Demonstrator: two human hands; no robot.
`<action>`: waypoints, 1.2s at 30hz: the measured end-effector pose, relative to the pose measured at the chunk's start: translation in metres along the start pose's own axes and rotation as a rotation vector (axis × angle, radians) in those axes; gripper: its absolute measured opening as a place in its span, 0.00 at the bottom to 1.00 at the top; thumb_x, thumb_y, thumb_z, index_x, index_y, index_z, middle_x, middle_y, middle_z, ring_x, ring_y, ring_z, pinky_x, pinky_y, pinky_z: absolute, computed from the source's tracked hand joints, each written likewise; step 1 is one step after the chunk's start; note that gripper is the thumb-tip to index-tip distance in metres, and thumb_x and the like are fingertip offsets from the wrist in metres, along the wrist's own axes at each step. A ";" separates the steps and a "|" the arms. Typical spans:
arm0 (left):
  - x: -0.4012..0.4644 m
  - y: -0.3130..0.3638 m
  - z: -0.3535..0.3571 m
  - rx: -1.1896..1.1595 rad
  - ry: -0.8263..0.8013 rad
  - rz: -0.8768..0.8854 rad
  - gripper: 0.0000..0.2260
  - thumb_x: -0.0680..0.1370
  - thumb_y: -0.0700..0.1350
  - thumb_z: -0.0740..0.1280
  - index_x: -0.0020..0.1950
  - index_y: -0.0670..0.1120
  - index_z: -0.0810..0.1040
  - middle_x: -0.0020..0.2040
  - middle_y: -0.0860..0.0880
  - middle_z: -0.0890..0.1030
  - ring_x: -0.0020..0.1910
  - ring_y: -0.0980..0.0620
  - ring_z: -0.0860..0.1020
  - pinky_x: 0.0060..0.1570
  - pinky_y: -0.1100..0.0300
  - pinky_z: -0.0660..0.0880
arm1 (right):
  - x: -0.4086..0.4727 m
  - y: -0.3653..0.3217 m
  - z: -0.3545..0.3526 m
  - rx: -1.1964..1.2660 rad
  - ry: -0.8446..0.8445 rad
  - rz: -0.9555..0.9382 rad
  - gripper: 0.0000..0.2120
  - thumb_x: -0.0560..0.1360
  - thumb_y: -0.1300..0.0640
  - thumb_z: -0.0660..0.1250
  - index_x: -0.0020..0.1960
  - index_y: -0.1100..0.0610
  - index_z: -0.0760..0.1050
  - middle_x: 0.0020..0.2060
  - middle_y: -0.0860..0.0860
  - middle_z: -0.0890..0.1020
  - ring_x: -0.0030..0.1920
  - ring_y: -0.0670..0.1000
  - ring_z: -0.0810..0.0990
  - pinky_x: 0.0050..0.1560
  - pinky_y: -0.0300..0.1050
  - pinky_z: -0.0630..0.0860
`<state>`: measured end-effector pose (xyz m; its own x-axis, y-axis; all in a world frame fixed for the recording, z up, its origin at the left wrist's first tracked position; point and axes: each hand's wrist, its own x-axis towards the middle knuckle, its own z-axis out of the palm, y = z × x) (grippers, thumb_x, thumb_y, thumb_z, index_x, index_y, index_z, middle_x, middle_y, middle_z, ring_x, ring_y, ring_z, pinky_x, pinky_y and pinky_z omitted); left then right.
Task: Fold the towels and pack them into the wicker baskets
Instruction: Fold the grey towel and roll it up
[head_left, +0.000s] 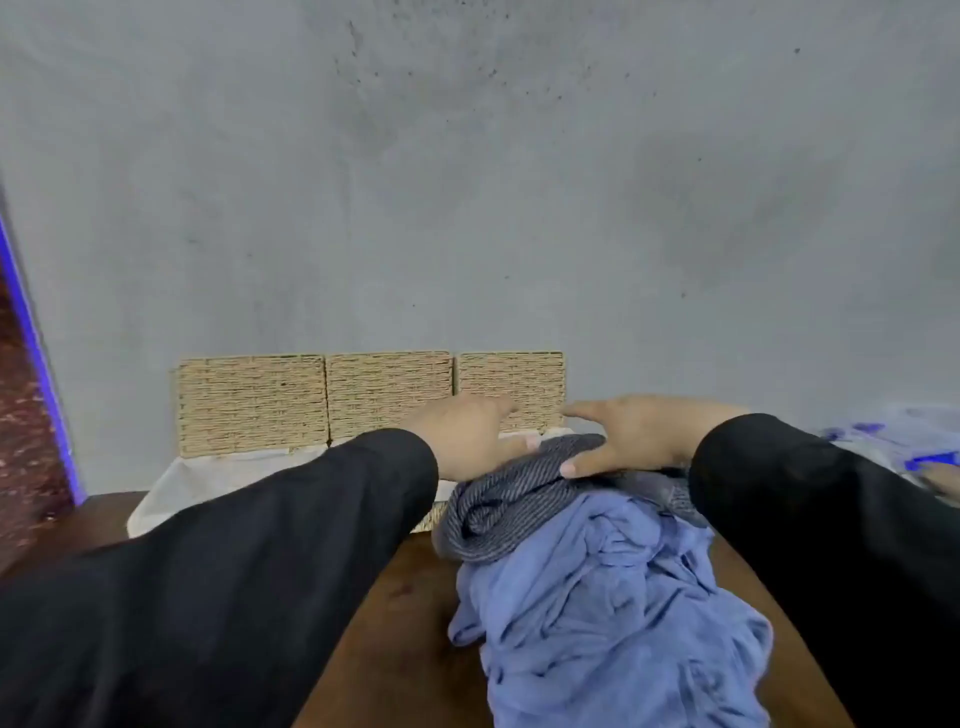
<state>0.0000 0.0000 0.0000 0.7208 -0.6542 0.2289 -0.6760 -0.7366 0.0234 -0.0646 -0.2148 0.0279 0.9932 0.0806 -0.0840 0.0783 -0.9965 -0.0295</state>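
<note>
We cannot see into the wicker baskets (249, 402); their white liner (208, 478) is partly covered by the left sleeve (234, 561); the fingertips of the left hand (467, 436) sink behind the striped grey towel (511, 499), so we cannot tell its grip; the blue towel (608, 597) runs off the bottom edge; at the desk's (395, 649) right edge, a blurred white and blue thing (904, 441) is cut off, and we cannot tell what it is.
</note>
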 end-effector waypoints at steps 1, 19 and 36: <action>-0.003 0.006 0.010 -0.050 -0.061 -0.012 0.34 0.80 0.68 0.57 0.80 0.51 0.59 0.73 0.45 0.73 0.66 0.43 0.75 0.62 0.48 0.74 | -0.001 0.003 0.007 0.009 -0.003 0.003 0.43 0.73 0.32 0.69 0.81 0.47 0.58 0.75 0.49 0.70 0.72 0.53 0.71 0.71 0.47 0.66; -0.079 -0.052 -0.026 -0.224 0.574 -0.170 0.14 0.83 0.49 0.65 0.68 0.51 0.73 0.57 0.46 0.79 0.54 0.45 0.77 0.51 0.48 0.75 | 0.029 -0.082 -0.019 0.217 0.796 -0.259 0.21 0.79 0.61 0.63 0.70 0.49 0.72 0.67 0.52 0.78 0.63 0.60 0.77 0.60 0.55 0.75; -0.201 -0.151 0.126 -0.134 -0.131 -0.437 0.23 0.86 0.58 0.53 0.80 0.53 0.64 0.80 0.51 0.64 0.78 0.50 0.62 0.76 0.48 0.60 | 0.080 -0.228 0.259 0.560 0.081 -0.257 0.29 0.84 0.40 0.52 0.82 0.48 0.55 0.81 0.47 0.57 0.81 0.48 0.53 0.80 0.57 0.53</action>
<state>-0.0238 0.2211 -0.1724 0.9497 -0.3099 0.0456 -0.3123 -0.9248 0.2174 -0.0254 0.0251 -0.2299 0.9538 0.2921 0.0701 0.2801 -0.7807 -0.5587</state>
